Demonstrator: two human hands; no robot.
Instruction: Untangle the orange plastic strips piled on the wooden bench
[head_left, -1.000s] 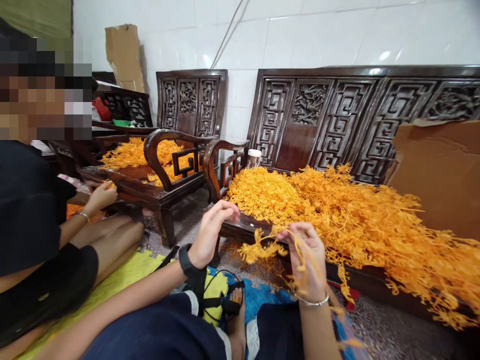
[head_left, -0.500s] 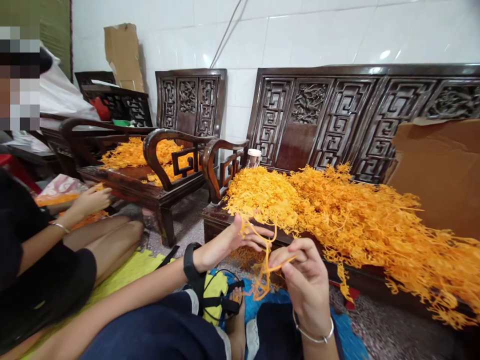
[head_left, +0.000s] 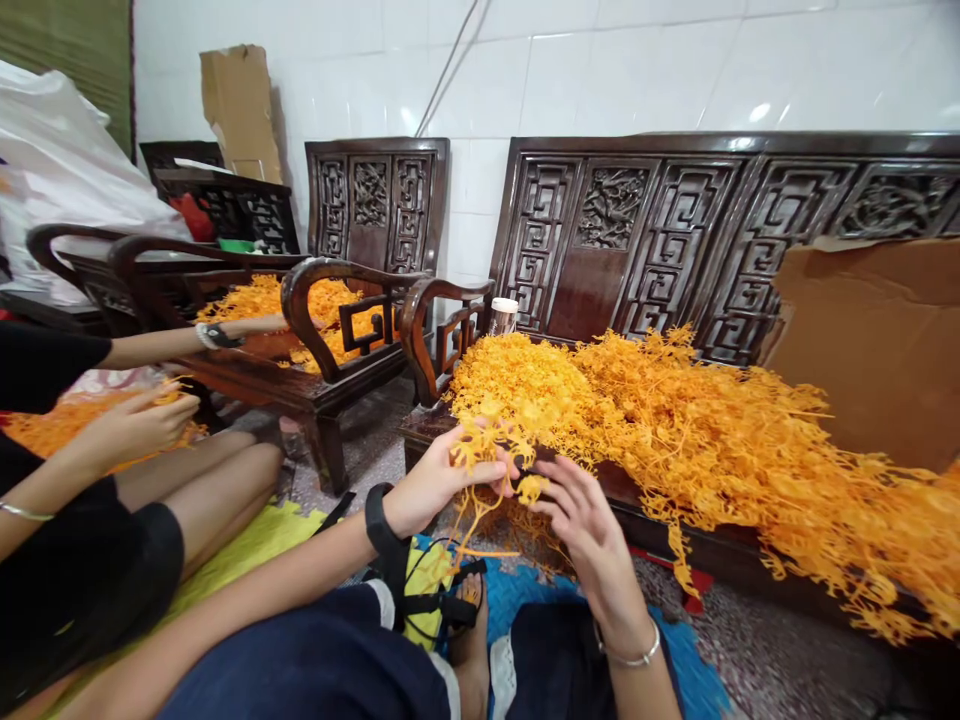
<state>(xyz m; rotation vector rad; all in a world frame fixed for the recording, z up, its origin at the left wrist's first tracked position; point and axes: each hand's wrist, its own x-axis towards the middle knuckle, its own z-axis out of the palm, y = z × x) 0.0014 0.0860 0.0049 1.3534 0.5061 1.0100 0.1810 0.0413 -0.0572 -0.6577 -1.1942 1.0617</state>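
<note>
Carved wooden bench (head_left: 675,230) against a white tiled wall, its seat heaped with orange sprigs (head_left: 712,440). At the heap's near edge, the left hand (head_left: 435,485) pinches one sprig cluster (head_left: 487,455), steadying it; the right hand (head_left: 585,525), fingers spread open, touches a dangling piece. A neighbour's hand (head_left: 135,425) holds sprigs too.

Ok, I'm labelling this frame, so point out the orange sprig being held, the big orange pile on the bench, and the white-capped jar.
orange sprig (head_left: 480,452), head view, on the clump above the left thumb.
orange pile (head_left: 675,420), head view, mid-heap.
jar (head_left: 503,315), head view, on its side below the cap.
</note>
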